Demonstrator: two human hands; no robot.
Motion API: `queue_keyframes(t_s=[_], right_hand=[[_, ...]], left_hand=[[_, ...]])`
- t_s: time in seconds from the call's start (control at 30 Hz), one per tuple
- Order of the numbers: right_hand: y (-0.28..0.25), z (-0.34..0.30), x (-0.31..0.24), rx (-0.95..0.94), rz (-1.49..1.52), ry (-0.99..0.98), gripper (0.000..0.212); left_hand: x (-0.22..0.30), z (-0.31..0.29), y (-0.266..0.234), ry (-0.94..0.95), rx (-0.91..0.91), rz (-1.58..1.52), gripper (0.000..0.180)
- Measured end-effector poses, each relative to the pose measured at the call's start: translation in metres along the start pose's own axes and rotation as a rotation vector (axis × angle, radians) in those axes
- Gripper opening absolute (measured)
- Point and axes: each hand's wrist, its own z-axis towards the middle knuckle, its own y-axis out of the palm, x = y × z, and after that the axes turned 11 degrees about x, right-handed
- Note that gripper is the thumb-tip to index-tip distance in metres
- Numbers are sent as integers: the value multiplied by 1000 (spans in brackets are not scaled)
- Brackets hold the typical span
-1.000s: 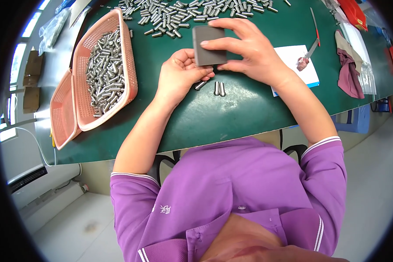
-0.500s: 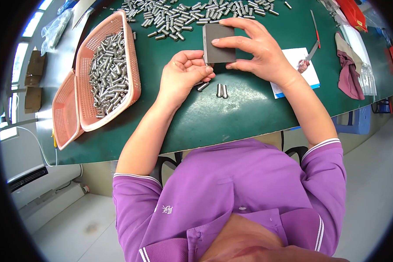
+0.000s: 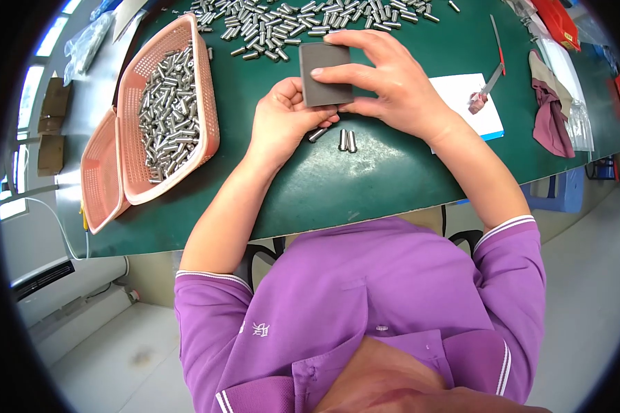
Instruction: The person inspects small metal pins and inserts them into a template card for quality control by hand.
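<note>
My right hand [image 3: 399, 86] grips a dark grey rectangular block [image 3: 326, 81], fingers across its far edge and face, thumb low on the near edge. Close against the block's left lower side is my left hand [image 3: 286, 118], its fingers curled in a pinch; the block covers the fingertips, so what they hold is hidden. Under the left hand's fingers a metal pin [image 3: 317, 134] lies tilted on the green table [image 3: 393, 172]. Just right of it, two shiny headed pins [image 3: 348, 140] lie side by side.
Many loose metal pins [image 3: 275, 27] spread over the far table. At left stands a pink plastic basket [image 3: 210, 131] full of pins, beside a smaller pink basket [image 3: 103, 172]. Right of my hands are a white sheet [image 3: 486, 120], a knife-like tool [image 3: 492, 79] and a maroon cloth [image 3: 551, 124].
The block and my right hand have moved left and slightly nearer, so the block now covers my left fingertips. My left hand has stayed almost in place.
</note>
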Motion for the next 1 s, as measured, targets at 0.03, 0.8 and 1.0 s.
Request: queue_keyframes(t_s=[0.03, 0.8, 1.0], right_hand=[[-1, 0, 1, 3, -1, 3, 50], [-10, -3, 12, -28, -21, 37, 50], [-7, 1, 7, -16, -11, 21, 49]], left_hand=[[-1, 0, -1, -1, -3, 3, 32], [-1, 1, -4, -41, 2, -67, 35], [-4, 0, -8, -31, -5, -85, 35]])
